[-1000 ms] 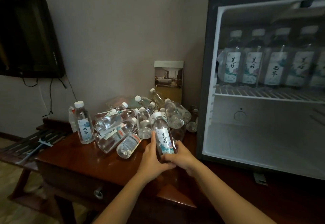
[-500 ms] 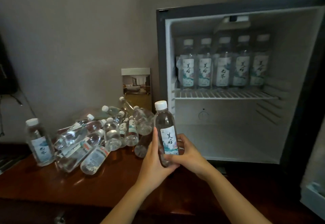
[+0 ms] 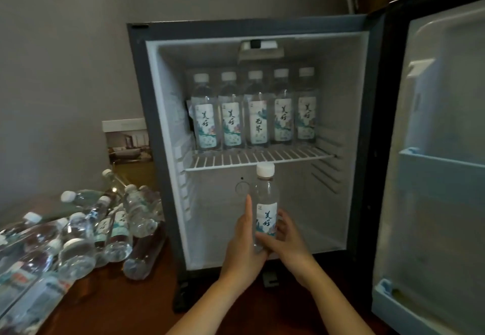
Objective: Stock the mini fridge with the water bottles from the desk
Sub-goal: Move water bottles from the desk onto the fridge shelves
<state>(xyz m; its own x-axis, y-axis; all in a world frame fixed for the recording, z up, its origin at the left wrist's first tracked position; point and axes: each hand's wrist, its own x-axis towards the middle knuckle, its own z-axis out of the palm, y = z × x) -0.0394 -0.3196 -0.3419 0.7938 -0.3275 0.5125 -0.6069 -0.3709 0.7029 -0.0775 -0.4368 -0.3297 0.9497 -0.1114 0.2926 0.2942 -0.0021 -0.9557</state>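
An upright water bottle with a white cap and a labelled front is held in both hands before the open mini fridge. My left hand wraps its left side and my right hand cups its lower right. The bottle's cap sits just under the front edge of the wire shelf. Several bottles stand in a row at the back of that shelf. The lower compartment behind the held bottle holds nothing. A heap of loose bottles lies on the wooden desk at the left.
The fridge door hangs open at the right, with a door shelf at mid height and a lower tray. A framed card leans on the wall left of the fridge. Curtains hang at the top right.
Both hands have carried the bottle from beside the heap rightward to the fridge opening. My view has swung right, so the open door now shows and the heap sits at the left edge.
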